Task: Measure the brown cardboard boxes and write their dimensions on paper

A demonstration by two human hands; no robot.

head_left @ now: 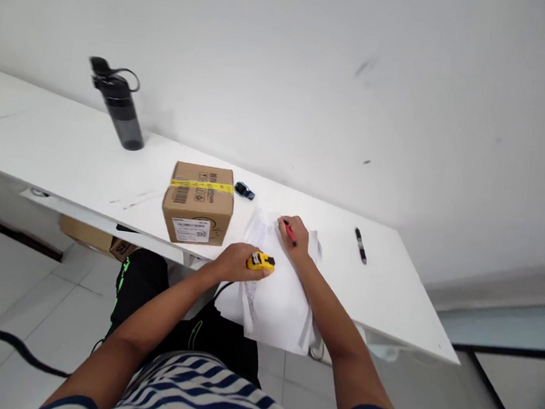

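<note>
My left hand [237, 262] is closed around a yellow and black tape measure [261, 262], just over the left side of the paper sheets. In my right hand [297, 236] is a red pen [290, 233], its tip toward the upper part of the white paper [280, 294]. Small marks show on the sheet near the pen, too faint to read. A brown cardboard box [197, 204] stands left of the paper, with a strip of yellow tape across its top and a white label on its front.
A dark water bottle [122, 115] stands at the back left of the white table [68, 142]. Behind the box's right side lies a dark watch-like object [244, 190]. A black pen [360, 245] rests toward the right. The wall runs along the table's rear edge.
</note>
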